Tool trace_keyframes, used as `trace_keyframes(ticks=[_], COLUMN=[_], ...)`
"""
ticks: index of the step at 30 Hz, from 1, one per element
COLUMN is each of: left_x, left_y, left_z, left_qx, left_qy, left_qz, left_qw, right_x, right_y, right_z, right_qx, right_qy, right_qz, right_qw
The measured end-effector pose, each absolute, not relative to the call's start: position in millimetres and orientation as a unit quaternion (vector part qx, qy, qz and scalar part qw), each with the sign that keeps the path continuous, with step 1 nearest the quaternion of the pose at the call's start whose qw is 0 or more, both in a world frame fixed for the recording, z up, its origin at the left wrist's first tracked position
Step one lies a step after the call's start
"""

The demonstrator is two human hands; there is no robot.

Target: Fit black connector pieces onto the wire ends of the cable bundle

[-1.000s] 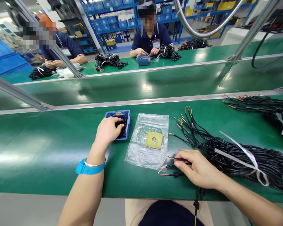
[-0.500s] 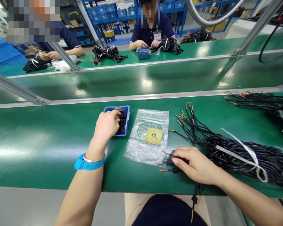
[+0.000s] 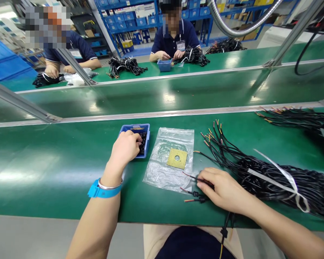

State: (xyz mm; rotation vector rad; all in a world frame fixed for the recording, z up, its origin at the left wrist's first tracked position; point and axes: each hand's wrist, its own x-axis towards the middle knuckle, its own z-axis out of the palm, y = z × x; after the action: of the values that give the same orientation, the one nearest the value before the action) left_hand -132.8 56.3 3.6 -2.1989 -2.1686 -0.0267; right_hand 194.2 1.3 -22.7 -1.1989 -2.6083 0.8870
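Observation:
My left hand (image 3: pixel 126 145) reaches into a small blue bin (image 3: pixel 148 142) of little black parts (image 3: pixel 143 141). Its fingers are curled down among them, and whether they pinch one is hidden. My right hand (image 3: pixel 218 187) is closed on a black cable (image 3: pixel 202 180), whose thin stripped wires point left. Below it lie more cable ends with black grommets (image 3: pixel 202 199) pushed on. Another cable with a grommet (image 3: pixel 224 232) hangs over the table edge. Right of this hand lies a bundle of black cables (image 3: pixel 280 180), bound with a white tie.
Between my hands lies a clear zip bag (image 3: pixel 156 172) with a yellow square pad (image 3: pixel 176 158) that has a hole. A second cable bundle (image 3: pixel 307 120) is at the far right. A metal rail (image 3: pixel 156 114) crosses behind. Two co-workers sit across at the opposite green bench (image 3: pixel 232 59).
My left hand stays at the bin, its fingers curled a little further into the black parts. The cable in my right hand has shifted slightly left. The view has tilted a little.

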Motion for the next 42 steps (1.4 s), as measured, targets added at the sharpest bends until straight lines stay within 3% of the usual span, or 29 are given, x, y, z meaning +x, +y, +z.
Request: trace_keyframes(ticks=[9,15,21,25,28,31,34,42], left_x=[-131.8,-138.5,-132.5,-110.2,-91.6,-74.3,-56.4,-19.8], left_y=[55.5,54.2,49.1,40.6,34.2,30.7,28.6,20.5], left_z=[6.6,10.0,19.6,23.8,23.5,17.4,6.1,-14.7], left_qx=[-0.710,-0.663,-0.616,-0.531,-0.478,-0.481,-0.555,-0.861], left_qy=[-0.701,-0.714,-0.646,-0.544,-0.479,-0.466,-0.498,-0.466], left_qz=[-0.058,-0.188,-0.360,-0.471,-0.489,-0.462,-0.416,-0.163], left_qw=[-0.044,-0.126,-0.271,-0.447,-0.551,-0.582,-0.520,-0.120], right_x=[198.2,196.4,196.7,196.7,196.3,196.0,195.4,191.9], right_y=[-5.3,-4.1,-4.6,-5.3,-5.0,-4.2,-3.9,-2.4], right_z=[-25.7,-25.1,-28.5,-29.2,-28.1,-26.9,-25.7,-21.2], right_qx=[-0.373,-0.364,-0.364,-0.368,-0.369,-0.370,-0.366,-0.389], right_qy=[-0.870,-0.871,-0.871,-0.871,-0.872,-0.869,-0.867,-0.858], right_qz=[0.321,0.331,0.329,0.325,0.320,0.328,0.336,0.318], right_qw=[0.005,0.002,0.012,0.018,0.023,0.031,0.040,0.109])
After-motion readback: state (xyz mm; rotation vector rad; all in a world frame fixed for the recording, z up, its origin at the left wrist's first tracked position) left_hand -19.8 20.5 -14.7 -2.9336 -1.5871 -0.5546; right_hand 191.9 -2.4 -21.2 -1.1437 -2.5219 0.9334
